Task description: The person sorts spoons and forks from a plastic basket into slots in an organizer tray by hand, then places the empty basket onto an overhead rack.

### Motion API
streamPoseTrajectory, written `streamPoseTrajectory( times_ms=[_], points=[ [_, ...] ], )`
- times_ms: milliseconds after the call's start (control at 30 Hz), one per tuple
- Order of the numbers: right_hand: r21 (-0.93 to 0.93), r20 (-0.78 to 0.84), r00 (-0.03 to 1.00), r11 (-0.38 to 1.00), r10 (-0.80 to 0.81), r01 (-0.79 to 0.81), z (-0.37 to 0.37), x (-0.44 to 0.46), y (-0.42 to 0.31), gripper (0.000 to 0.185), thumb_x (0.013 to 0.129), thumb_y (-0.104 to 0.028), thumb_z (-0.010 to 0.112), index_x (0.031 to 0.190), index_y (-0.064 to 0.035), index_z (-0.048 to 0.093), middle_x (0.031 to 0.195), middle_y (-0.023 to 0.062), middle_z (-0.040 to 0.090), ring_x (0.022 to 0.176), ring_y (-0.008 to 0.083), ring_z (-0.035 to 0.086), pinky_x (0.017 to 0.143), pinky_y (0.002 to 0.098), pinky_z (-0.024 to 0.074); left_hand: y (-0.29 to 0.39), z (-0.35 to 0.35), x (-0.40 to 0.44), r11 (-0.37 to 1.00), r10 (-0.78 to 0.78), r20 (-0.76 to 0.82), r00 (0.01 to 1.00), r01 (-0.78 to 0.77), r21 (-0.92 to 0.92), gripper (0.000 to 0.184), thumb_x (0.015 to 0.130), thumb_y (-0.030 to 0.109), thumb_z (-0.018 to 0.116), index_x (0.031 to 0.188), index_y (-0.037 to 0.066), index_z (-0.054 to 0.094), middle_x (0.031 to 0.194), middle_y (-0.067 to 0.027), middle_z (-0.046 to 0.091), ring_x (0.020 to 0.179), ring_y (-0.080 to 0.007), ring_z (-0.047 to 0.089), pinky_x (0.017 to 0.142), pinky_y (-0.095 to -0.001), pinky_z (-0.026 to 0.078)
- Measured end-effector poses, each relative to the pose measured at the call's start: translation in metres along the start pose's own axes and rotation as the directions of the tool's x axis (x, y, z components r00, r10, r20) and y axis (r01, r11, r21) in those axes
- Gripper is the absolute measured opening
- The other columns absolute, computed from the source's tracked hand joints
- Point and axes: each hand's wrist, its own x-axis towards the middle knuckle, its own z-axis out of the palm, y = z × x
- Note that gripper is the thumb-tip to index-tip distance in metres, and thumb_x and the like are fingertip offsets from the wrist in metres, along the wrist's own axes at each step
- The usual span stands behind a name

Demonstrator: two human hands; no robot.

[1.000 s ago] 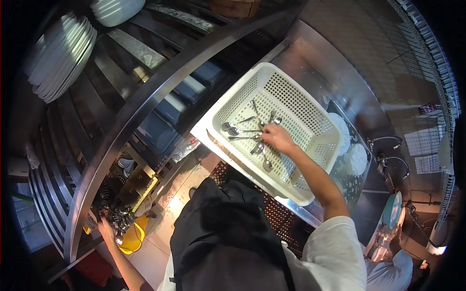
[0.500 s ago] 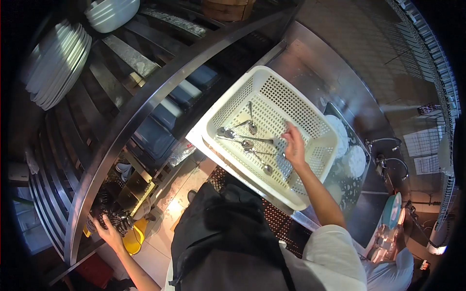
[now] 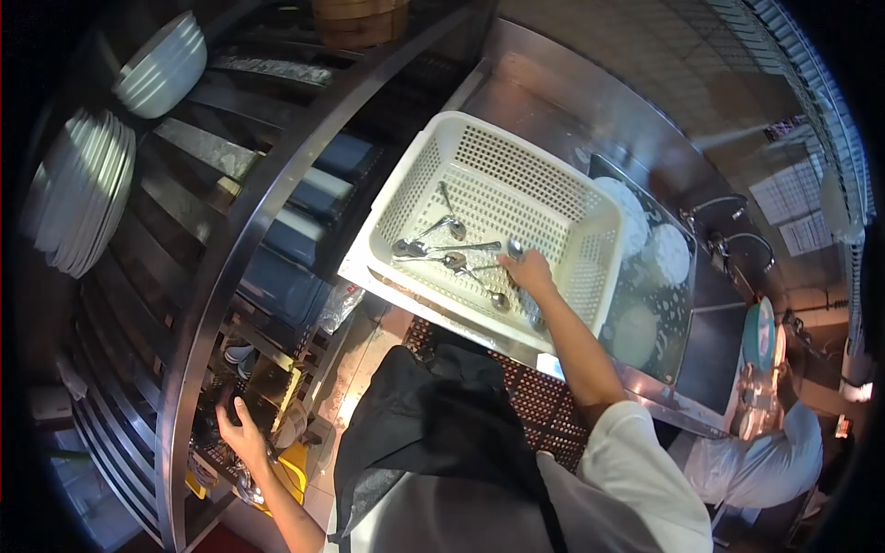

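Note:
In the head view, a cream plastic basket (image 3: 562, 198) with perforated sides holds several metal spoons (image 3: 452, 247) lying loosely on its bottom. My right hand (image 3: 529, 271) reaches into it with the fingers closed around a spoon (image 3: 514, 248), whose bowl sticks up past the fingertips. At lower left, my left hand (image 3: 241, 435) is low beside the rack, thumb and fingers apart, with nothing visible between them. Shiny cutlery (image 3: 247, 487) shows under that wrist, next to a yellow container (image 3: 291, 472). Dark shadow hides part of the fingers.
A sink (image 3: 659, 341) of soapy water with white round items (image 3: 669, 255) lies right of the basket. On the left, a metal rack (image 3: 217, 276) carries stacked plates (image 3: 81, 194) and bowls (image 3: 164, 69). Another person's sleeve (image 3: 765, 461) is at far right, near a teal plate (image 3: 759, 334).
My right hand has lowered and closed on a spoon. The left hand has come off the dark cutlery pile, which is no longer seen at its fingers. The view has shifted.

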Motion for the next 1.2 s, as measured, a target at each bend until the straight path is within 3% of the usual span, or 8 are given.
streamPoseTrajectory(
  times_ms=[133, 200, 333, 400, 500, 567, 1000, 1200],
  points=[
    [0.09, -0.183, 0.983, 0.996, 0.004, 0.012, 0.006, 0.024, -0.01, 0.037, 0.08, -0.028, 0.054, 0.091, 0.0062, 0.059, 0.086, 0.0272, 0.06, 0.085, 0.0412, 0.058, 0.074, 0.0429, 0.0466, -0.007, 0.001, 0.006, 0.999, -0.029, -0.018, 0.999, 0.03, 0.016, 0.036, 0.088, 0.021, 0.052, 0.108, -0.009, 0.051, 0.103, -0.0203, 0.058, 0.095, -0.0287, 0.054, 0.088, -0.034, 0.038],
    [0.13, -0.389, 0.899, 0.955, -0.199, 0.267, 0.025, 0.056, 0.007, 0.033, 0.083, -0.024, 0.05, 0.095, 0.0069, 0.056, 0.083, 0.0259, 0.06, 0.08, 0.0405, 0.058, 0.071, 0.0411, 0.0468, -0.009, -0.002, 0.007, 0.999, -0.043, -0.025, 0.999, 0.044, 0.004, 0.037, 0.087, 0.021, 0.052, 0.108, -0.009, 0.051, 0.103, -0.0206, 0.058, 0.095, -0.029, 0.054, 0.088, -0.034, 0.038],
    [0.425, -0.322, 0.927, 0.846, -0.193, 0.323, -0.034, 0.028, -0.048, 0.034, 0.083, -0.022, 0.05, 0.101, 0.0061, 0.054, 0.078, 0.0244, 0.06, 0.074, 0.0377, 0.059, 0.069, 0.0399, 0.0463, -0.003, -0.008, -0.01, 1.0, -0.011, -0.037, 0.999, 0.011, 0.0, 0.032, 0.087, 0.018, 0.051, 0.107, -0.007, 0.052, 0.104, -0.0187, 0.058, 0.097, -0.028, 0.054, 0.089, -0.034, 0.038],
    [0.467, -0.069, 0.882, 0.766, -0.465, 0.441, -0.042, 0.005, -0.08, 0.041, 0.081, -0.027, 0.054, 0.106, 0.005, 0.053, 0.078, 0.0226, 0.06, 0.072, 0.0352, 0.06, 0.07, 0.0386, 0.0459, -0.001, -0.007, -0.016, 1.0, -0.012, -0.021, 1.0, 0.012, -0.02, 0.028, 0.087, 0.015, 0.05, 0.106, -0.005, 0.054, 0.106, -0.0161, 0.057, 0.1, -0.0263, 0.053, 0.09, -0.0337, 0.037],
    [0.11, 0.309, 0.891, 0.943, -0.332, 0.313, -0.011, -0.015, -0.092, 0.046, 0.07, -0.036, 0.066, 0.093, 0.003, 0.062, 0.081, 0.023, 0.062, 0.077, 0.0341, 0.062, 0.072, 0.0388, 0.0467, 0.002, -0.004, -0.023, 1.0, 0.015, -0.017, 1.0, -0.015, -0.007, 0.026, 0.087, 0.014, 0.051, 0.105, -0.004, 0.055, 0.105, -0.0152, 0.057, 0.099, -0.0261, 0.053, 0.09, -0.0336, 0.037],
    [-0.077, 0.197, 0.965, 0.978, -0.173, 0.191, -0.002, -0.024, -0.095, 0.042, 0.069, -0.037, 0.067, 0.084, 0.002, 0.064, 0.082, 0.0243, 0.062, 0.081, 0.0351, 0.061, 0.073, 0.0401, 0.0468, 0.01, -0.004, -0.027, 1.0, 0.031, -0.034, 0.999, -0.031, -0.005, 0.024, 0.086, 0.012, 0.051, 0.104, -0.004, 0.055, 0.104, -0.0146, 0.058, 0.099, -0.0261, 0.053, 0.09, -0.0338, 0.037],
    [0.12, -0.166, 0.974, 0.977, -0.153, 0.174, -0.018, 0.053, -0.101, 0.038, 0.071, -0.03, 0.066, 0.094, 0.0011, 0.062, 0.086, 0.0216, 0.062, 0.081, 0.0353, 0.06, 0.073, 0.0422, 0.0459, 0.027, -0.001, -0.04, 1.0, 0.013, -0.002, 1.0, -0.013, 0.024, 0.02, 0.085, 0.008, 0.051, 0.1, -0.005, 0.056, 0.104, -0.0146, 0.057, 0.099, -0.0266, 0.053, 0.09, -0.0342, 0.037],
    [0.054, -0.083, 0.963, 0.964, -0.257, 0.262, 0.018, 0.035, -0.086, 0.039, 0.069, -0.032, 0.071, 0.081, 0.0028, 0.059, 0.079, 0.0222, 0.061, 0.078, 0.0362, 0.06, 0.068, 0.0422, 0.046, 0.019, 0.004, -0.048, 1.0, 0.005, 0.013, 1.0, -0.005, 0.025, 0.021, 0.086, 0.008, 0.051, 0.102, -0.004, 0.056, 0.103, -0.0136, 0.058, 0.097, -0.0239, 0.054, 0.089, -0.0322, 0.039]
  ],
)
